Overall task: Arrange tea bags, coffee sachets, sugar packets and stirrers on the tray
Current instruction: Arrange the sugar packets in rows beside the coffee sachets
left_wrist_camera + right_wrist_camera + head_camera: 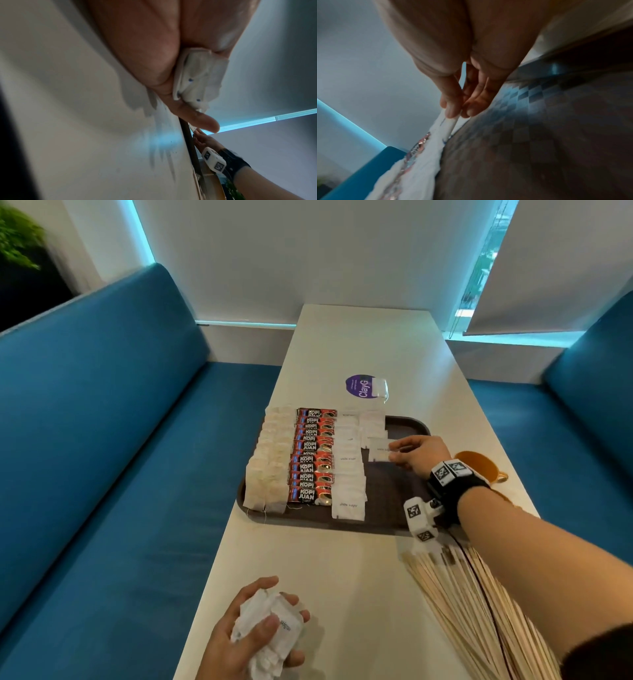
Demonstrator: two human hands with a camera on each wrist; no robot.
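Observation:
A dark brown tray (407, 424) lies across the white table (370, 347). On it run a column of tea bags (270, 460), a column of red coffee sachets (311, 453) and columns of white sugar packets (347, 474). My right hand (399, 455) pinches one sugar packet (378, 451) low over the tray, at the near end of the second sugar column; in the right wrist view the thumb and fingers (452, 109) clamp its edge (453, 124). My left hand (263, 628) grips a bunch of sugar packets (270, 623) near the table's front, also seen as white packets (199, 81).
Wooden stirrers (479, 604) fan out on the table under my right forearm. An orange cup (479, 467) stands right of the tray. A purple sticker (358, 385) and a small clear packet (380, 386) lie beyond the tray. Blue benches (102, 440) flank the table.

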